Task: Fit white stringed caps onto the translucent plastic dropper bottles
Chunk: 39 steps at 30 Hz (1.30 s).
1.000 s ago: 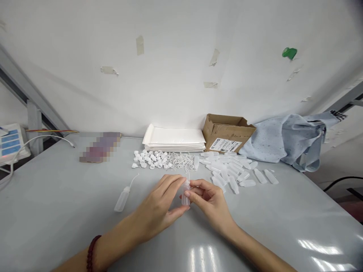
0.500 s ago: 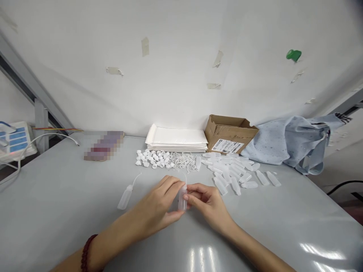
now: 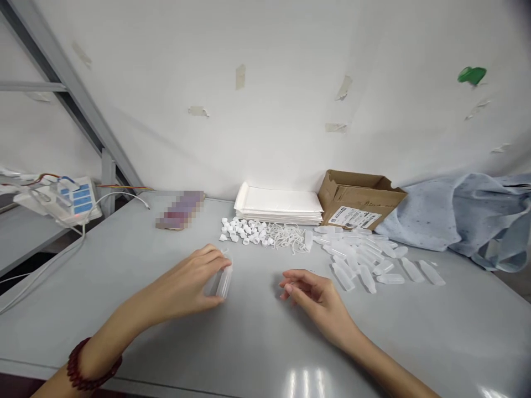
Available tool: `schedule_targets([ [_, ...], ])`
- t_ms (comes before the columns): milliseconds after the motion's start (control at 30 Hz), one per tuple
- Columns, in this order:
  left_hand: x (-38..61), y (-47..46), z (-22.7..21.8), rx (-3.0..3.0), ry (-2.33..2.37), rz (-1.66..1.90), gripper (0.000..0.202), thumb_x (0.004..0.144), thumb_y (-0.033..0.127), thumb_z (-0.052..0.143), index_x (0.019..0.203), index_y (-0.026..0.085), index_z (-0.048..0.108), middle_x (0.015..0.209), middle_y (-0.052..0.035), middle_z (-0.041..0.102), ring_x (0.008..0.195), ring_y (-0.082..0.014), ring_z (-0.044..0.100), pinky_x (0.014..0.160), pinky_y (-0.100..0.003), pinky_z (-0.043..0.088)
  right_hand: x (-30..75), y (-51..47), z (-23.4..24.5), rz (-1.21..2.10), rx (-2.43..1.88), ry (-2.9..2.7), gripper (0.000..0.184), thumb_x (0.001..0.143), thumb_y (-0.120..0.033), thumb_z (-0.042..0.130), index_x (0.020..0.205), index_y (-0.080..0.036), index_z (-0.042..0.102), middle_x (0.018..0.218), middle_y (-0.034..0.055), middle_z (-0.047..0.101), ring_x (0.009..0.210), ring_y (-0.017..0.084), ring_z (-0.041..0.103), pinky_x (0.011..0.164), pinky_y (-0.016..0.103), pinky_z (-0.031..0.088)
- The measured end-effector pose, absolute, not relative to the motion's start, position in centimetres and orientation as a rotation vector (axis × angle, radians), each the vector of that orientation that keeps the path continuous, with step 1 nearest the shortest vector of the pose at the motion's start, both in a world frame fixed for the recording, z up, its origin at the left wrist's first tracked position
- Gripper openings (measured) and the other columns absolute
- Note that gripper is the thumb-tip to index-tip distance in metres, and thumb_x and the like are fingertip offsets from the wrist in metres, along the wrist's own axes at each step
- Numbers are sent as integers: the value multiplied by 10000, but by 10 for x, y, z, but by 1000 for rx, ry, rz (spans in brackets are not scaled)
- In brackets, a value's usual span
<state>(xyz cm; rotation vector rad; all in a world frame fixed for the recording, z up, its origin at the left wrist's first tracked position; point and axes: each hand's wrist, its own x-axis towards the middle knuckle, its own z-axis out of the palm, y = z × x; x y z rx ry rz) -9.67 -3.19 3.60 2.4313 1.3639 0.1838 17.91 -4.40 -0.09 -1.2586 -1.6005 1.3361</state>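
My left hand [image 3: 188,284] is closed on a small translucent plastic squeeze bottle [image 3: 224,283], with the thumb at its base and the fingers near its top. A thin white tube curves up from the bottle's neck. Another pale, clear shape just left of it is mostly covered by this hand. Over the table to the right, my right hand [image 3: 311,296] has loosely curled fingers, slightly apart, and nothing shows between them. Beyond the hands lie a pile of white caps [image 3: 244,229], thin white tubes [image 3: 289,236] and loose translucent bottles [image 3: 360,257].
White padded envelopes [image 3: 280,204] are stacked against the wall beside an open cardboard box [image 3: 360,202]. Light blue cloth [image 3: 452,210] lies at the right. A blurred-out flat object [image 3: 180,211] and a power strip [image 3: 81,199] with cables are at the left.
My left hand has carried the bottle leftward, to where another tubed bottle lay by itself. The right hand has let go of the bottle and is apart from it. The camera view has shifted left.
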Motion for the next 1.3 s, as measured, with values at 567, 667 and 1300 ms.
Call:
schedule_targets([
  [567,-107,-30,35,2528,1306,261,274,729,217,633,1001,212,603,1033,-47,580,1053,-233,469,867,-322,439,180,-43,1,1294,-1296,-1591,259,840,-405,566,931,-176,643,724,29,666,650,154,618,628,297,468],
  [667,-108,-30,34,2528,1314,279,256,733,221,628,988,217,609,1092,-55,566,1079,-233,472,878,-324,442,180,-42,2,1286,-1307,-1596,260,839,-409,566,924,-176,645,734,32,670,648,155,615,624,298,464],
  [1300,-114,-33,33,2516,1348,283,368,750,296,657,1110,242,595,1190,-59,539,1154,-251,448,910,-339,444,198,-24,3,890,-1340,-1745,223,864,-374,528,904,-181,635,782,49,680,620,157,633,547,278,490],
])
